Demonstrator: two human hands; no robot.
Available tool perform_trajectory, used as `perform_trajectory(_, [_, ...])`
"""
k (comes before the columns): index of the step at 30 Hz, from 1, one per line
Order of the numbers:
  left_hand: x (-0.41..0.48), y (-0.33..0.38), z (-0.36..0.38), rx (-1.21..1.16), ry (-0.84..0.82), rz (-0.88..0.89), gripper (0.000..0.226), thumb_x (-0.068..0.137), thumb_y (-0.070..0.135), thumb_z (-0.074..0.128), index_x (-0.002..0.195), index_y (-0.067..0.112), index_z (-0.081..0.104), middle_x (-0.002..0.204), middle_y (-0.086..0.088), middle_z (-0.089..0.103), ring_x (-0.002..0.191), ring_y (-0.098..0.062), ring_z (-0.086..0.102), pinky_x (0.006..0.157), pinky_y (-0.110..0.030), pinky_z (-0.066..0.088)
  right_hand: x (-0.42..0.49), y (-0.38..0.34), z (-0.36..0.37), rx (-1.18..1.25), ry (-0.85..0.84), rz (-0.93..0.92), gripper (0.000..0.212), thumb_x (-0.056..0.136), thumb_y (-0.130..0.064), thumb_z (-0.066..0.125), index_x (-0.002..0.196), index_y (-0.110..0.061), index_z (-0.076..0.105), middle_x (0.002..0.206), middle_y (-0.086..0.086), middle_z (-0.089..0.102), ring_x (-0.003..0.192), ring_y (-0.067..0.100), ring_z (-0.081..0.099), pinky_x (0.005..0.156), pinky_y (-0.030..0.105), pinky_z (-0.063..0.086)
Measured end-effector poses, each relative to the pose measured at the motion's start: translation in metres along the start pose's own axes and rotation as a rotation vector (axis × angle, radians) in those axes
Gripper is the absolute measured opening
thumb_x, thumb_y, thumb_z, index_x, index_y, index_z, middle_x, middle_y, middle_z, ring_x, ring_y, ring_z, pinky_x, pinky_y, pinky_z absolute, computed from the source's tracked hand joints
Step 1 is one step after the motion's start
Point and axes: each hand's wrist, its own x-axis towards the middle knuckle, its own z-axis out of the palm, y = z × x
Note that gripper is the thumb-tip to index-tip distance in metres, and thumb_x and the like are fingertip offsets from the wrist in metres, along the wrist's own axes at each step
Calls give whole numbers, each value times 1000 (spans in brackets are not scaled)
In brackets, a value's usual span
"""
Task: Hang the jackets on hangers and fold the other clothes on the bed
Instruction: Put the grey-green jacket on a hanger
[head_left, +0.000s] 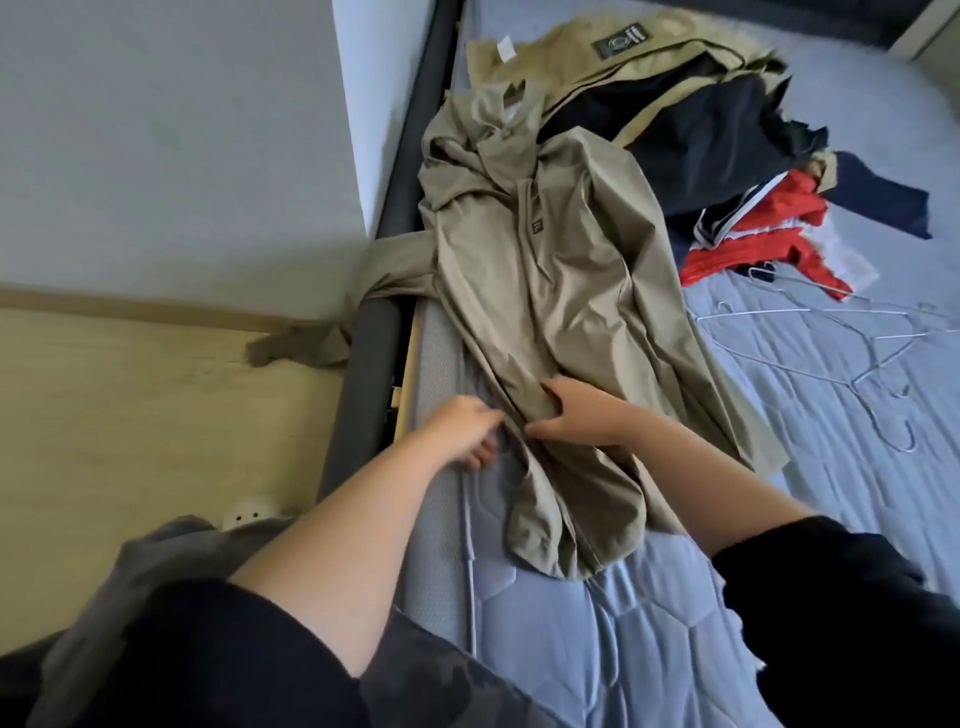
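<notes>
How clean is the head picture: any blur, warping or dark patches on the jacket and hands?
Head view: wide-angle warping bends the bed frame; left hand slightly blurred, right hand sharper; khaki jacket evenly lit, no glare; wire hangers faint against the blue sheet.

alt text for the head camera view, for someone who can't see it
The left hand and right hand grip the lower part of a khaki thin-fabric jacket spread along the edge of a blue quilted bed, one sleeve trailing onto the wooden floor. Beyond lie a pile of tan, black and red clothes and thin wire hangers.

Home bedroom: bed (779, 519), scattered clothes (727, 135).
</notes>
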Motion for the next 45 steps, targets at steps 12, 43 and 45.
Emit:
perform_trajectory(12, [-2,0,25,-758,144,-123,13,97,14,50,97,5,61,94,-13,63,85,-26,61,79,-36,50,-37,37,15,351,437,125,32,88,-28,66,64,-12,51,65,1,53,73,26,54,59,31,27])
perform_trajectory(43, [-15,3,25,409,49,244,19,77,5,46,78,12,64,51,5,54,48,-7,54,45,-18,37,-77,97,-22,13,633,428,10,77,-16,50,69,-18,45,64,-1,45,65,27,46,54,29,32])
perform_trajectory(45, [-15,0,16,462,2,186,16,79,12,47,77,15,62,57,2,50,54,-11,49,54,-25,33,-76,101,-11,35,225,324,22,86,-30,53,68,-20,47,64,0,50,70,27,55,57,27,36])
